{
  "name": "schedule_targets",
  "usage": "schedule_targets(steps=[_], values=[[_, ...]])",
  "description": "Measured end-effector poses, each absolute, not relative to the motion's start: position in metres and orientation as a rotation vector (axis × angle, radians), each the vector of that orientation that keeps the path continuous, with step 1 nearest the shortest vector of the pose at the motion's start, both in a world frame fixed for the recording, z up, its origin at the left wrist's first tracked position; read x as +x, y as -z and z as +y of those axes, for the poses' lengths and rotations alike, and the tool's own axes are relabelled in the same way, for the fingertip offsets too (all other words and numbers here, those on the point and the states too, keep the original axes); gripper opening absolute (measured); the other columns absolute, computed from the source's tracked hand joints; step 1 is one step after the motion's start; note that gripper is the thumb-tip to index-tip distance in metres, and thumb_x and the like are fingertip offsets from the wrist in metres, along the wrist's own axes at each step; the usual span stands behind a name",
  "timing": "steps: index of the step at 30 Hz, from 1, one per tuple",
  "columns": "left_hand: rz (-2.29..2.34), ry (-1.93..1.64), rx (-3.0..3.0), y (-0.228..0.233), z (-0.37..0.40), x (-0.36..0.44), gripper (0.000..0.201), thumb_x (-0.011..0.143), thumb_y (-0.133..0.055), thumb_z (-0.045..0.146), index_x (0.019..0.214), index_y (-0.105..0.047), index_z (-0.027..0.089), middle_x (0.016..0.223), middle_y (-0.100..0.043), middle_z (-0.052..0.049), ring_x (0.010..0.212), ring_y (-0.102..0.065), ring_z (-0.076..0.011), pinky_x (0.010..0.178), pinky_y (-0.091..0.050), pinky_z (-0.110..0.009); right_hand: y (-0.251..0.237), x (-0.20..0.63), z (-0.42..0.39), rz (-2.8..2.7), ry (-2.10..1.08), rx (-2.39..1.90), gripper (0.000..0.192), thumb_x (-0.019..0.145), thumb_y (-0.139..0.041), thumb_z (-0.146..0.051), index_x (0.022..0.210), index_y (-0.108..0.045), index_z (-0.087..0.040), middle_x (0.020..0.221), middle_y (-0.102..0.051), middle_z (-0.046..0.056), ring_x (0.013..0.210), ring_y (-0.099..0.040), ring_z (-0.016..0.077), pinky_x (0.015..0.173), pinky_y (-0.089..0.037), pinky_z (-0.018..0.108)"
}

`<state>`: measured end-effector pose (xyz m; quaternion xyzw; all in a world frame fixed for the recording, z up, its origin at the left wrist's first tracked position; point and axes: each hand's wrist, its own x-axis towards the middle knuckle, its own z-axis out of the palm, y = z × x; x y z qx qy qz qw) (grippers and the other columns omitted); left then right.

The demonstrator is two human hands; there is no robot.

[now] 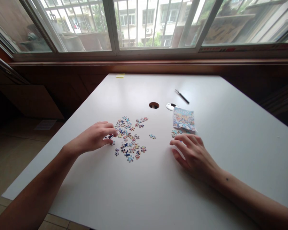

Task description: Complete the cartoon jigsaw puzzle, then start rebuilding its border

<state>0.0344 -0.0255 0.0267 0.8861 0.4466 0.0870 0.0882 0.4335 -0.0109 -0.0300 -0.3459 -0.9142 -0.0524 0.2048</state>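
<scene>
Many small jigsaw puzzle pieces (130, 145) lie loosely spread on the white table, left of its middle. At the left edge of this heap is my left hand (94, 136), thumb and fingers curved but apart, with a few pieces lying on the table between them. My right hand (191, 153) rests over the table to the right, fingers bent and spread, with nothing visible in it. Just beyond its fingers are some light blue pieces (176, 132), partly hidden by the hand. A colourful picture sheet or packet (184, 118) lies behind them. One small piece (152, 136) sits between both hands.
The white table (144, 198) has a round cable hole (154, 105) with its round cover (172, 106) beside it. A dark pen (182, 96) lies farther back. Yellow sticky notes (120, 76) are at the far edge, below the window (155, 25).
</scene>
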Motion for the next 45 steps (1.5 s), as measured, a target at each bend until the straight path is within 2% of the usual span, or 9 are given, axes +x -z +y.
schedule_targets(steps=[6,10,14,17,21,24,26,34,45], values=[[1.454,-0.038,2.539,-0.032,-0.03,0.019,0.055,0.069,-0.081,0.052,0.113,-0.059,0.026,0.106,-0.061,-0.003,0.099,-0.054,-0.0247,0.088,-0.039,-0.033,0.028,0.432,-0.012,-2.548,0.13,-0.956,0.013,0.093,-0.052,-0.022,0.105,-0.058,-0.019,0.105,-0.062,0.01,0.101,-0.055,0.0275,0.091,-0.039,0.044],[1.459,0.038,2.525,-0.036,-0.039,0.023,0.078,0.054,-0.089,0.054,0.117,-0.053,0.025,0.114,-0.055,-0.006,0.102,-0.05,-0.0277,0.09,-0.037,-0.035,0.027,0.432,-0.012,-2.554,0.079,-0.893,0.014,0.092,-0.053,-0.02,0.105,-0.058,-0.019,0.104,-0.062,0.011,0.098,-0.055,0.0268,0.089,-0.039,0.044],[1.224,-0.003,2.641,-0.033,-0.056,0.065,0.063,0.059,-0.087,0.058,0.098,-0.053,0.021,0.106,-0.056,-0.005,0.097,-0.05,-0.025,0.086,-0.037,-0.034,0.022,0.425,-0.021,-2.572,-0.072,-0.68,0.014,0.09,-0.054,-0.017,0.102,-0.058,-0.021,0.097,-0.063,0.008,0.091,-0.056,0.0232,0.088,-0.04,0.043],[1.049,-0.156,2.83,-0.018,-0.068,0.108,0.037,0.084,-0.07,0.052,0.092,-0.054,0.02,0.098,-0.059,-0.006,0.088,-0.052,-0.0222,0.082,-0.038,-0.034,0.014,0.416,-0.034,-2.652,-0.269,-0.479,0.017,0.089,-0.052,-0.014,0.104,-0.058,-0.02,0.095,-0.065,0.007,0.09,-0.057,0.0211,0.088,-0.042,0.04],[1.151,-0.375,2.854,-0.004,-0.067,0.126,0.023,0.1,-0.049,0.034,0.082,-0.054,0.019,0.081,-0.061,-0.005,0.077,-0.054,-0.0194,0.073,-0.038,-0.034,0.002,0.407,-0.049,-2.824,-0.392,-0.237,0.04,0.089,-0.052,-0.017,0.129,-0.054,-0.014,0.121,-0.065,0.012,0.114,-0.056,0.0242,0.098,-0.042,0.039],[1.393,-0.422,2.689,-0.013,-0.05,0.094,0.021,0.099,-0.047,0.026,0.084,-0.059,0.018,0.079,-0.063,-0.004,0.078,-0.056,-0.0181,0.076,-0.041,-0.032,-0.003,0.406,-0.054,-2.975,-0.368,-0.085,0.059,0.087,-0.05,-0.02,0.146,-0.041,-0.012,0.145,-0.053,0.012,0.138,-0.041,0.027,0.109,-0.037,0.043],[1.561,-0.441,2.563,-0.022,-0.036,0.061,0.019,0.096,-0.051,0.026,0.083,-0.063,0.019,0.079,-0.064,-0.003,0.078,-0.058,-0.0174,0.073,-0.043,-0.03,-0.002,0.407,-0.053,-3.008,-0.372,-0.085,0.062,0.088,-0.05,-0.022,0.148,-0.039,-0.013,0.148,-0.05,0.011,0.141,-0.038,0.026,0.112,-0.034,0.044],[1.466,-0.269,2.427,-0.028,-0.021,0.007,0.019,0.092,-0.057,0.028,0.088,-0.075,0.022,0.091,-0.071,-0.002,0.076,-0.064,-0.0136,0.07,-0.046,-0.023,0.015,0.416,-0.037,-2.779,-0.255,-0.354,0.04,0.09,-0.051,-0.014,0.13,-0.054,-0.013,0.122,-0.065,0.014,0.119,-0.055,0.0253,0.101,-0.042,0.043],[1.516,-0.223,2.435,-0.017,-0.018,0.015,0.015,0.087,-0.066,0.035,0.08,-0.076,0.026,0.092,-0.069,0.0,0.078,-0.064,-0.0138,0.072,-0.044,-0.024,0.022,0.419,-0.033,-2.73,-0.287,-0.363,0.029,0.091,-0.051,-0.012,0.119,-0.057,-0.014,0.113,-0.065,0.014,0.111,-0.059,0.0238,0.096,-0.045,0.042]])
